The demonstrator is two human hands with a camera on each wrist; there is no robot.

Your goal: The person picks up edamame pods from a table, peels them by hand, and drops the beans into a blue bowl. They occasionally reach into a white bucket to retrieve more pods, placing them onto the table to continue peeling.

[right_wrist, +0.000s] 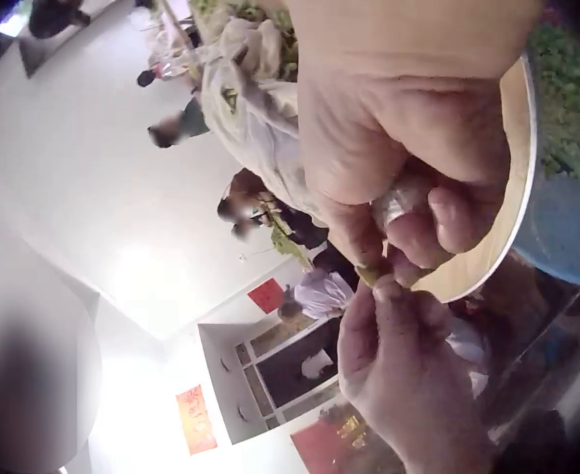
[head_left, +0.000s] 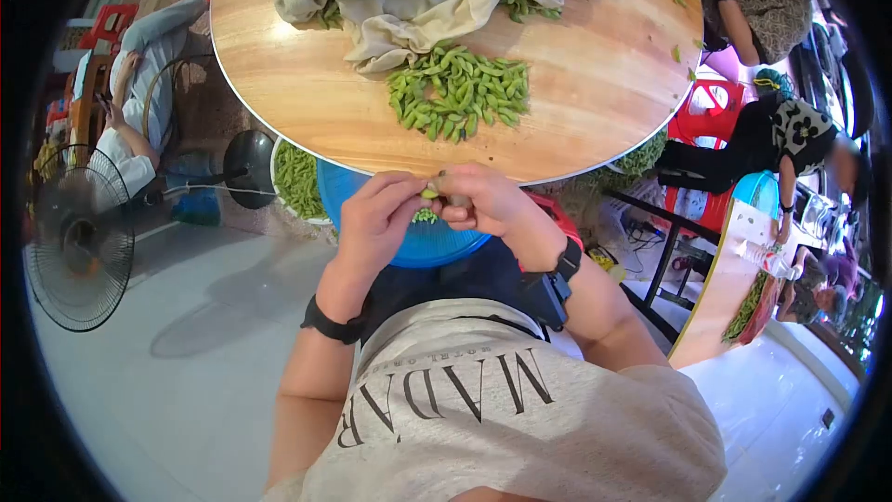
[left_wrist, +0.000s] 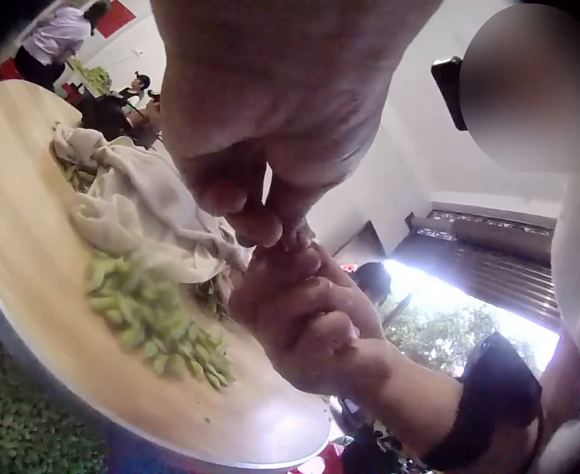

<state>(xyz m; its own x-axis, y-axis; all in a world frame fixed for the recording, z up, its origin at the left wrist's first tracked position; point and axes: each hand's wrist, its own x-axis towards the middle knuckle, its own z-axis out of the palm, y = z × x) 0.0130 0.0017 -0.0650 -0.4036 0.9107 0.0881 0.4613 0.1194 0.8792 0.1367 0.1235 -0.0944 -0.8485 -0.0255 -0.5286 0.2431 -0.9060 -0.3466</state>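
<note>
My left hand (head_left: 376, 214) and right hand (head_left: 483, 195) meet at the near edge of the round table, pinching a small green edamame pod (head_left: 429, 192) between their fingertips. The same pod (right_wrist: 369, 275) shows in the right wrist view, mostly covered by fingers. A shiny silvery patch (right_wrist: 401, 205) appears among my right hand's curled fingers. Below both hands is a blue basin (head_left: 339, 193), with shelled green beans (head_left: 425, 216) inside. Just ahead on the tabletop (head_left: 297, 84) lies a heap of edamame pods (head_left: 460, 93).
A beige cloth (head_left: 409, 0) covers more greens behind the heap. Left of the blue basin stands a container of green pods (head_left: 297, 181). A standing fan (head_left: 82, 237) is at far left. Other people sit around, one at left (head_left: 153, 65). At right stands another table (head_left: 715, 297).
</note>
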